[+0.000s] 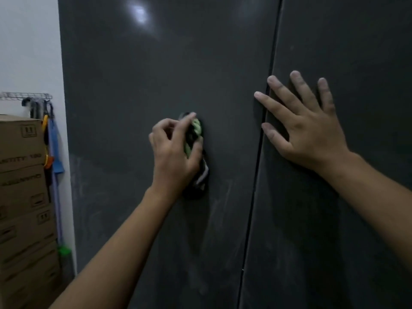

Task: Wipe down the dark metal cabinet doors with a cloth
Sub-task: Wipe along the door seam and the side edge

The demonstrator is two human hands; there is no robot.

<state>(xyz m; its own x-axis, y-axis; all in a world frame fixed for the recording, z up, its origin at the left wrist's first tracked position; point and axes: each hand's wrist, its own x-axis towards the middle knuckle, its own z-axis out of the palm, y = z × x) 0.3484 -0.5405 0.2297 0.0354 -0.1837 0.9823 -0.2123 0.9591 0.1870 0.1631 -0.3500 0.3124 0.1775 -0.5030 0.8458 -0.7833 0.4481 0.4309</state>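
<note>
To your left, cardboard boxes (22,197) stood stacked against the white wall, with a blue-handled tool (54,152) hanging from a wire rack (26,95) just beside the cabinet; nothing stood between you and the doors. Your left hand (176,150) had its fingers curled round a bunched green-and-black cloth (196,157), pressing it to the middle of the left door (156,74). Your right hand (307,128) lay flat, fingers spread wide, on the right door (356,41), forefinger reaching across the seam.
</note>
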